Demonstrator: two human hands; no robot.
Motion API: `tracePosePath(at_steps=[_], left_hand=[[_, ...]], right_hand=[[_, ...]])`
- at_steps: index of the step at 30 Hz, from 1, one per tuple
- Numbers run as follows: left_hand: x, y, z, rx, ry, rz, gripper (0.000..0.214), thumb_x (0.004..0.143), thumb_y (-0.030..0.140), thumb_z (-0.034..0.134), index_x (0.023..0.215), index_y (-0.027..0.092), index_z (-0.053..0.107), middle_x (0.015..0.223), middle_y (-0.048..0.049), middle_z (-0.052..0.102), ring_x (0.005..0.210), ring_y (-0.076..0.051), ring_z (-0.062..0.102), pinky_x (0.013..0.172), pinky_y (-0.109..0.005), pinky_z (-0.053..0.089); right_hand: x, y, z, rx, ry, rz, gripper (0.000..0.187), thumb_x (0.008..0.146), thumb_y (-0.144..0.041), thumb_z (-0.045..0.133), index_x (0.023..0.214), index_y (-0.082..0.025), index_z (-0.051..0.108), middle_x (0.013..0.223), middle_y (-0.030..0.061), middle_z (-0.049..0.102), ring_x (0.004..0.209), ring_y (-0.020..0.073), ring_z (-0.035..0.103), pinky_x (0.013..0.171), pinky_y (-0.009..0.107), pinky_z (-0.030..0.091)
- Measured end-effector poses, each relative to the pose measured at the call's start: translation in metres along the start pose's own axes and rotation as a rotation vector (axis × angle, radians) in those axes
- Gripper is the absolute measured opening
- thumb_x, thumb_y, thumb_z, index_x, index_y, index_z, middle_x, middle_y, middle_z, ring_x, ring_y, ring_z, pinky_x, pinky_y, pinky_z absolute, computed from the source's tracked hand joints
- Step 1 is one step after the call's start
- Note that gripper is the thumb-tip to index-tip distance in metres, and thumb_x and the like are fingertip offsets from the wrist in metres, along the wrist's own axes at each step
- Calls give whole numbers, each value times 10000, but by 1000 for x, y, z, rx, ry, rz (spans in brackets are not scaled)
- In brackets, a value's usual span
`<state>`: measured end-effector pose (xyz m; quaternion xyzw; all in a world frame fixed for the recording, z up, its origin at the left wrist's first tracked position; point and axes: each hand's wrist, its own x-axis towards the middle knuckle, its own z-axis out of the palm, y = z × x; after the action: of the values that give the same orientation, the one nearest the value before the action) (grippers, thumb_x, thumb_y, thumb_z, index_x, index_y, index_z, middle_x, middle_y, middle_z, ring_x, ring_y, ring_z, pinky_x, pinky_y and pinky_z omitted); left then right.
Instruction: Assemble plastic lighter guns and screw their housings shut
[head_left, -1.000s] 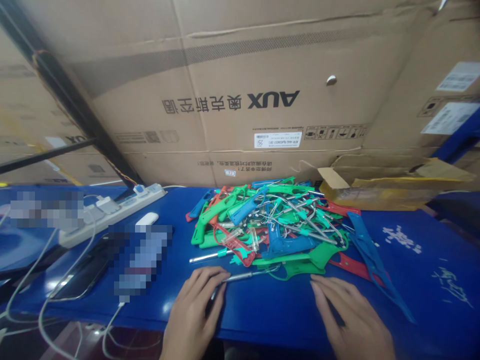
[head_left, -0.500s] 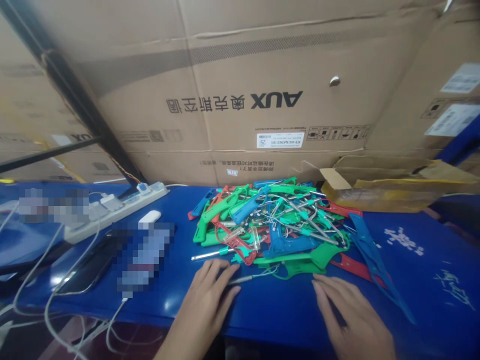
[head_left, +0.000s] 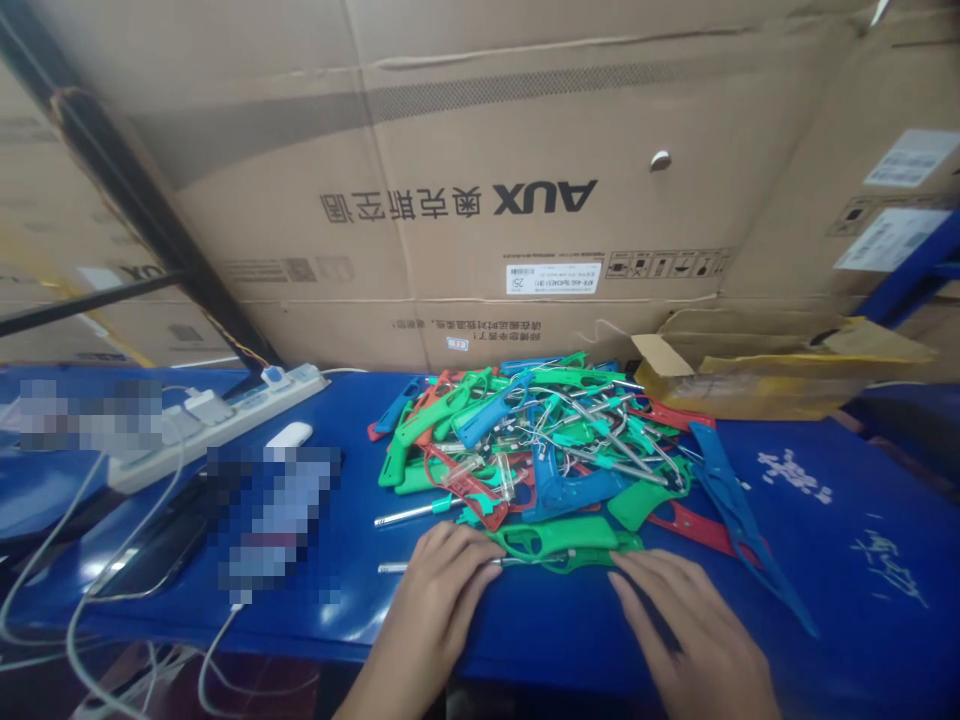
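In front of me lies a green lighter shell (head_left: 574, 535), the handle half of a long-nosed lighter, over another green half with a thin wire at it. My left hand (head_left: 448, 585) closes its fingers on the shell's narrow front and on a metal lighter tube (head_left: 394, 568), which sticks out to the left. At the shell's rear end, the fingertips and thumb of my right hand (head_left: 679, 605) pinch the green edge. Behind both hands is a heap of red, blue and green lighter shells (head_left: 577, 490) mixed with metal tubes and wires.
A blue shell (head_left: 750, 540) lies beyond the right hand. Small white pieces (head_left: 791, 475) and thin white strips (head_left: 889, 570) are scattered further right. An open cardboard box (head_left: 757, 385) stands at the back. A power strip (head_left: 247, 410), cables and a dark phone (head_left: 161, 550) occupy the left.
An upper green shell has come from the heap's front edge down onto the lower half, between my hands. My left hand moved slightly right, and the metal tube now shows left of it.
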<state>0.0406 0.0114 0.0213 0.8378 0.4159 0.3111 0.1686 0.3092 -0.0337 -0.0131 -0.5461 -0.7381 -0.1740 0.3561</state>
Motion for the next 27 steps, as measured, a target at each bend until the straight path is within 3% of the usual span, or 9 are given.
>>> tracePosePath(at_steps=[4, 9, 14, 20, 23, 27], left_hand=[[-2, 1, -2, -37, 15, -16, 245, 1069, 228, 489, 1237, 264, 663, 1098, -60, 739, 1019, -236, 661, 868, -378, 555], [-4, -3, 1, -7, 10, -40, 199, 1072, 221, 478, 1158, 265, 652, 1312, -67, 701, 1206, -240, 638, 981, -410, 540], [-5, -5, 4, 34, 5, -23, 196, 1059, 237, 507, 1143, 264, 681, 1338, -70, 704, 1280, -255, 619, 1031, -434, 542], [-2, -1, 2, -20, 24, 31, 232, 1061, 219, 497, 1139, 243, 714, 1151, -81, 747, 1097, -244, 673, 915, -391, 580], [-4, 0, 1, -56, 45, 36, 247, 1061, 216, 508, 1192, 250, 716, 1044, -70, 745, 965, -226, 676, 841, -363, 574], [-6, -1, 2, -106, 66, 62, 270, 1059, 194, 521, 1257, 255, 694, 1031, -67, 734, 934, -214, 670, 808, -348, 562]], right_hand=[[2, -3, -4, 23, 2, -54, 362, 1089, -352, 440, 995, -232, 768, 918, -10, 800, 855, 170, 731, 830, 308, 494], [6, -3, -9, 70, -51, -87, 340, 1079, -331, 465, 1000, -243, 784, 831, -2, 787, 725, 148, 710, 723, 284, 500], [4, 5, -11, 167, -197, -195, 303, 1060, -284, 490, 1049, -278, 793, 844, -8, 776, 732, 122, 707, 709, 239, 532], [3, 2, -11, 193, -288, -140, 226, 1030, -364, 563, 1060, -312, 781, 952, 0, 759, 811, 129, 727, 675, 213, 564], [4, 0, -10, 138, -226, -110, 287, 1052, -409, 507, 1098, -297, 768, 1047, 18, 774, 923, 162, 746, 761, 257, 584], [7, 0, -6, 131, -145, -113, 298, 1057, -403, 498, 1179, -263, 731, 1124, 34, 777, 1012, 195, 737, 868, 330, 575]])
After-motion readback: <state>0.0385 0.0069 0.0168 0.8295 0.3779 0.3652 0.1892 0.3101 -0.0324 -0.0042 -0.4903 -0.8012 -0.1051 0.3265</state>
